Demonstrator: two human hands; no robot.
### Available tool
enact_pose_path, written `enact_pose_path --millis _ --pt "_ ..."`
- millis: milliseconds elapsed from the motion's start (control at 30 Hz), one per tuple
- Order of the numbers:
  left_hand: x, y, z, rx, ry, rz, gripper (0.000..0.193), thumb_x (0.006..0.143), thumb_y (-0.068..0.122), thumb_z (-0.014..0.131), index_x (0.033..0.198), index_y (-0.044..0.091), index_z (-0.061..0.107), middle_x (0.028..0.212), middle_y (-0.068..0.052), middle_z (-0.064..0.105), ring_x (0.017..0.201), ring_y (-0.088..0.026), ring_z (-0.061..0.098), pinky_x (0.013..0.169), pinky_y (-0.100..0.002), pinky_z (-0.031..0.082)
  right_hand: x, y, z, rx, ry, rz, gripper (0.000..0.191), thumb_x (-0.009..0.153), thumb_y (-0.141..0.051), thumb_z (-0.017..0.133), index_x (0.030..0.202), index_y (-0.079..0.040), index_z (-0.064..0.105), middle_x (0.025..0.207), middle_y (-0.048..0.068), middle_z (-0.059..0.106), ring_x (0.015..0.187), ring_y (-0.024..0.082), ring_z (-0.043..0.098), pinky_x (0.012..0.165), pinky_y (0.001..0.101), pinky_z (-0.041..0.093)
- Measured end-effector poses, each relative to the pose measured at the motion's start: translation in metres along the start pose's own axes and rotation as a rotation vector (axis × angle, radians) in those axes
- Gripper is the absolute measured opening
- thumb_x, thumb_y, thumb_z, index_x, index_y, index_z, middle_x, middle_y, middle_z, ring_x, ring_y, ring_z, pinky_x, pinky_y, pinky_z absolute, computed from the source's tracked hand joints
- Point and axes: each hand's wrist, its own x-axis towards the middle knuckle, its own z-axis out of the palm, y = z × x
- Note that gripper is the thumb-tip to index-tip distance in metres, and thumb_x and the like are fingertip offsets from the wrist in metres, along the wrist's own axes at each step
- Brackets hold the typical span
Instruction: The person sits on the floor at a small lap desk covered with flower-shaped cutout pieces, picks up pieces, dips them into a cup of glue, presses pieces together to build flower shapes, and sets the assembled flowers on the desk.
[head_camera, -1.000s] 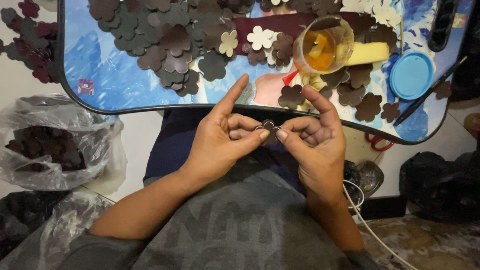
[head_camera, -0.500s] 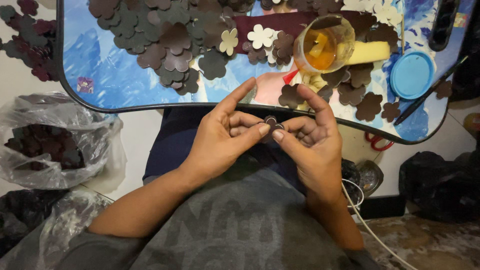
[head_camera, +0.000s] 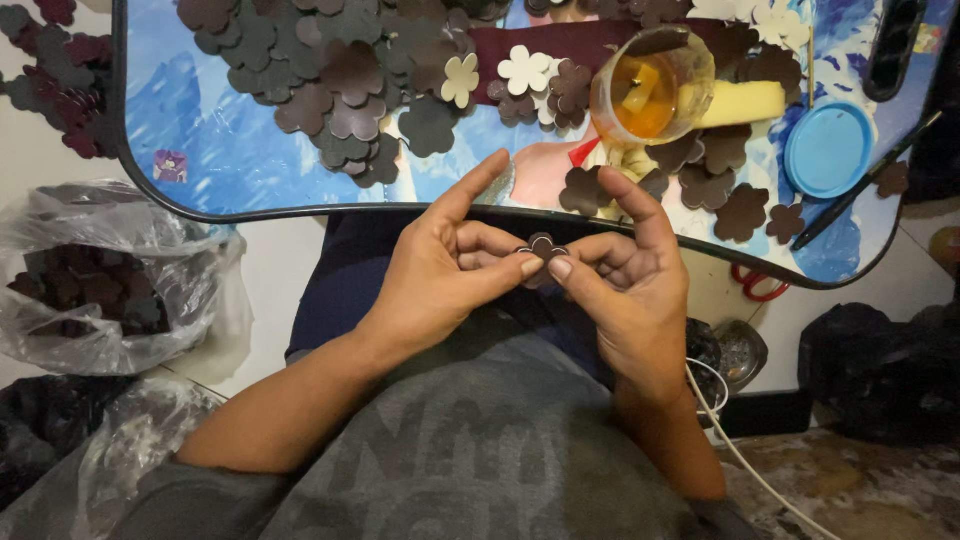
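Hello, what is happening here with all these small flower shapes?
A person sits at a small tray table and holds one small dark flower-shaped cutout between the thumbs and fingertips of the left hand and right hand, above the lap. Many similar brown cutouts lie on the table, beside a clear cup of orange liquid and a blue lid.

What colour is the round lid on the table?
The lid is light blue, seen in the head view.
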Motion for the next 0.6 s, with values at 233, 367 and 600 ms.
enact_pose_path --millis 233,367,600 --pt "0.0008 0.0003 -0.0003 0.018 -0.004 -0.003 0.093 0.089 -0.004 0.073 0.166 0.004 0.021 0.096 -0.011 0.077 0.084 -0.008 0.072 0.075 -0.018 0.056 -0.0001 0.0000 0.0003 0.006 -0.002 -0.004 0.077 0.091 0.011 0.069 0.159 0.004 0.033 0.096 0.010 0.072 0.092 0.014 0.071 0.086 0.0257 0.057" --pt "0.0008 -0.0002 -0.0006 0.014 -0.012 -0.001 0.093 0.089 -0.005 0.073 0.166 0.005 0.021 0.098 -0.012 0.077 0.085 -0.009 0.073 0.075 -0.018 0.056 -0.0020 -0.0013 0.0015 -0.001 0.016 0.020 0.078 0.091 0.011 0.069 0.160 0.003 0.033 0.095 0.010 0.072 0.092 0.014 0.072 0.087 0.0258 0.058" --pt "0.0002 -0.0014 -0.0012 -0.007 -0.027 0.000 0.092 0.090 -0.005 0.071 0.166 0.006 0.019 0.101 -0.013 0.078 0.090 -0.010 0.073 0.078 -0.019 0.057 0.0000 0.0013 -0.0002 -0.001 0.010 0.000 0.078 0.090 0.011 0.070 0.159 0.003 0.034 0.095 0.009 0.072 0.091 0.013 0.071 0.085 0.0246 0.057"
